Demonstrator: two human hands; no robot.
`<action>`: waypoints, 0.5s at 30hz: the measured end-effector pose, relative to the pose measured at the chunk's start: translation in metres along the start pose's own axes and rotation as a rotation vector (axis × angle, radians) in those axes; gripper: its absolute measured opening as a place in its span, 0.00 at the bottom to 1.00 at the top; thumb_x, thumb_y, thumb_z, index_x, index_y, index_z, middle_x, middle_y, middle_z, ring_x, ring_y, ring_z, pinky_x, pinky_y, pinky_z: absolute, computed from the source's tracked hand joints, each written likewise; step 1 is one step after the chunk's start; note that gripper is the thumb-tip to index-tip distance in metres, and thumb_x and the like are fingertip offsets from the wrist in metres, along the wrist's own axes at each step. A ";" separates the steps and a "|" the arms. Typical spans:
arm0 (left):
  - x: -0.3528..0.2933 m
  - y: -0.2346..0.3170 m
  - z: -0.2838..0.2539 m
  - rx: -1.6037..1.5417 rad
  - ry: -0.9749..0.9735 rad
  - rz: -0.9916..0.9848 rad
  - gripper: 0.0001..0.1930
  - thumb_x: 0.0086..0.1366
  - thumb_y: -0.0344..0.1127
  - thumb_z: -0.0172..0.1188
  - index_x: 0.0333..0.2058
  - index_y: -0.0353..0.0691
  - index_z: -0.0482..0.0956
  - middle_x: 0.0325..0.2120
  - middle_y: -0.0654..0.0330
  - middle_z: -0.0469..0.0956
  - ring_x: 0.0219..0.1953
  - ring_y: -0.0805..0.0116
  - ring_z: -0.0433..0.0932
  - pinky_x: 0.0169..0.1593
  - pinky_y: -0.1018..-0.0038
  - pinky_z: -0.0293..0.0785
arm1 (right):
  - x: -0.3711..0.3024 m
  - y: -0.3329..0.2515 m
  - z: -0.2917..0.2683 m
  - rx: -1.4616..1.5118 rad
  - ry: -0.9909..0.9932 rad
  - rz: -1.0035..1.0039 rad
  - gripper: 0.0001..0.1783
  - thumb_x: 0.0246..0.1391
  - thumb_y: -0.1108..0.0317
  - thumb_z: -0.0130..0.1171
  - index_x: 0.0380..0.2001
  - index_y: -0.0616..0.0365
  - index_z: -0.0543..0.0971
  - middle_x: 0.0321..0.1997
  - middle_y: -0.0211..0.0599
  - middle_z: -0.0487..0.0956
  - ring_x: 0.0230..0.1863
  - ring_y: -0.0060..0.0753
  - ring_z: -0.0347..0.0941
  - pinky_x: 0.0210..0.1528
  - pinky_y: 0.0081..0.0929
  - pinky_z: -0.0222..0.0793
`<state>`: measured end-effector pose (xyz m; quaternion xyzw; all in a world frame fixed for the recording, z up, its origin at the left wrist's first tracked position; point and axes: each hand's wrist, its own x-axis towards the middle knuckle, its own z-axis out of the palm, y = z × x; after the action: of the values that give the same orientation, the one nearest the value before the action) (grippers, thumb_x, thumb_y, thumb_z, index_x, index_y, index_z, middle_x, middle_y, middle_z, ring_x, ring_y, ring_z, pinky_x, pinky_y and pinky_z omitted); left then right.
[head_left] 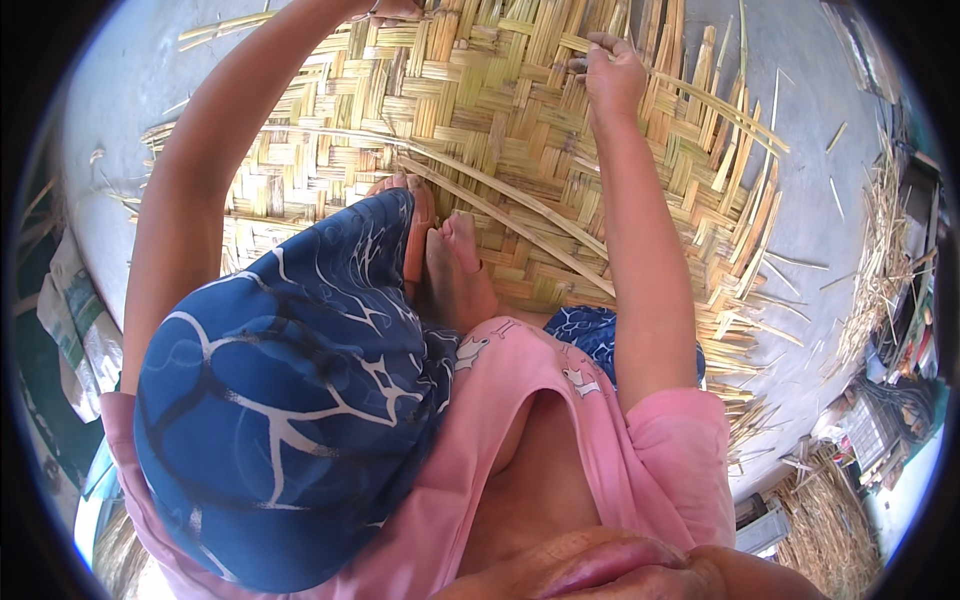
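Both hands are reaching forward over a woven bamboo mat [520, 150] that is lying flat on the grey concrete floor [800, 200]. Her right hand [612, 72] is pinching a thin bamboo strip [700, 100] between its closed fingers, and that strip is running off to the right across the mat's loose, unwoven ends. Her left hand [385, 10] is resting at the far edge of the mat, mostly cut off by the top of the view, so I cannot tell whether it is gripping anything. She is sitting on the mat with her bare feet [450, 260] pressing on the weave, and two long strips are lying slantwise just beyond her toes. Loose straw [885, 250] is lying scattered on the floor well to the right.
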<state>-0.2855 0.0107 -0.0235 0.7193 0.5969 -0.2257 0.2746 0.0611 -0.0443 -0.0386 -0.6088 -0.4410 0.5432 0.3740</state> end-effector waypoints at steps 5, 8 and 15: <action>-0.039 0.059 -0.031 0.246 0.101 -0.140 0.16 0.65 0.48 0.62 0.41 0.44 0.89 0.40 0.52 0.87 0.45 0.53 0.85 0.49 0.60 0.80 | 0.004 0.006 -0.031 0.407 0.050 0.087 0.13 0.67 0.72 0.56 0.51 0.66 0.78 0.39 0.38 0.81 0.37 0.28 0.81 0.36 0.24 0.82; -0.046 0.088 -0.019 0.120 0.354 0.021 0.14 0.69 0.43 0.57 0.42 0.43 0.86 0.39 0.51 0.85 0.45 0.49 0.83 0.49 0.56 0.78 | 0.006 0.010 -0.050 0.482 0.047 0.075 0.12 0.67 0.71 0.57 0.49 0.66 0.78 0.41 0.41 0.81 0.37 0.33 0.79 0.41 0.32 0.83; 0.019 0.178 0.027 -0.098 0.576 0.579 0.20 0.71 0.40 0.54 0.59 0.44 0.77 0.57 0.50 0.75 0.48 0.44 0.80 0.54 0.53 0.77 | 0.008 0.004 -0.080 0.914 0.144 0.159 0.17 0.71 0.59 0.50 0.47 0.65 0.73 0.53 0.55 0.77 0.57 0.50 0.72 0.61 0.49 0.75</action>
<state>-0.1069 -0.0176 -0.0344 0.8773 0.4325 0.1000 0.1824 0.1408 -0.0363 -0.0345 -0.4499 -0.0815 0.6649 0.5906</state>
